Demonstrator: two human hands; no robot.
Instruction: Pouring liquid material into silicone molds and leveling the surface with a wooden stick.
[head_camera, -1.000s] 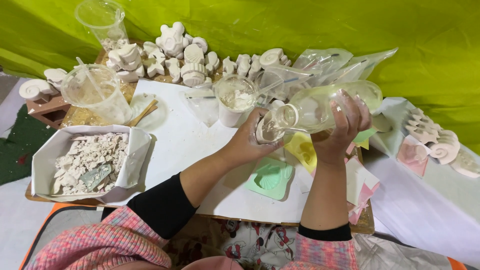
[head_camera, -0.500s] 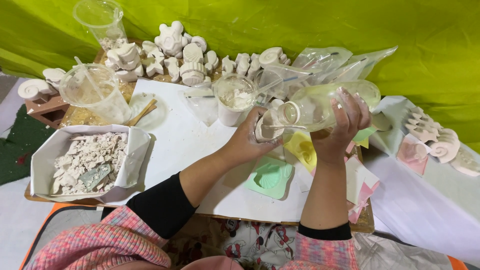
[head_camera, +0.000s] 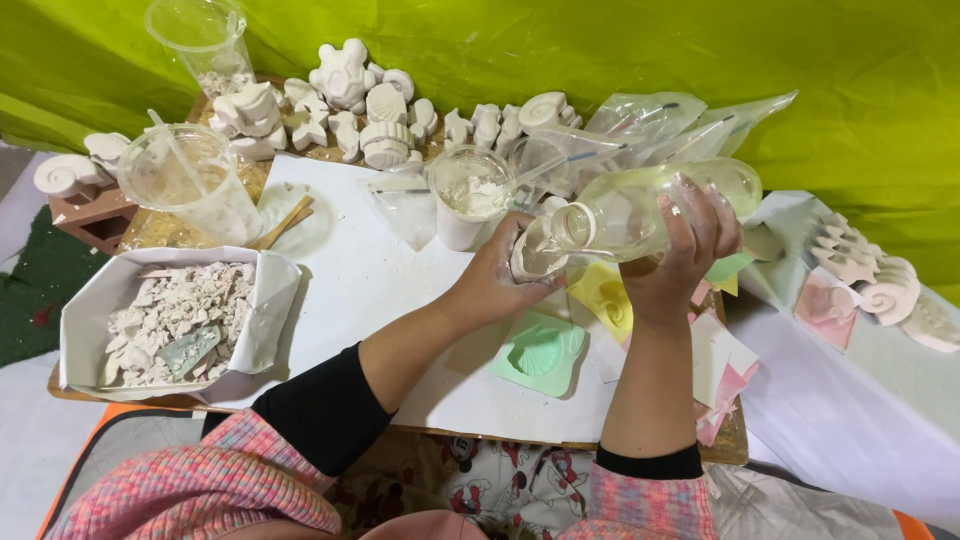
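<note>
My right hand (head_camera: 688, 250) grips a clear plastic bottle (head_camera: 650, 205) of liquid, tipped on its side with the neck pointing left. My left hand (head_camera: 500, 280) holds a small clear cup (head_camera: 535, 252) right under the bottle's mouth. Below the hands lie a green mould (head_camera: 540, 352) with a shell shape and a yellow mould (head_camera: 605, 298) on the white board (head_camera: 350, 280). A clear cup of white powder (head_camera: 470, 195) stands just behind my left hand.
A white tray of broken plaster pieces (head_camera: 170, 320) sits at the left. Two large clear measuring cups (head_camera: 190, 180) (head_camera: 205, 45) stand at the back left. Several white plaster figures (head_camera: 350, 105) line the back; more shells (head_camera: 880, 280) lie at the right. Plastic bags (head_camera: 660, 120) lie behind the bottle.
The bottle has tipped slightly further toward the small cup. Both hands stay in nearly the same place.
</note>
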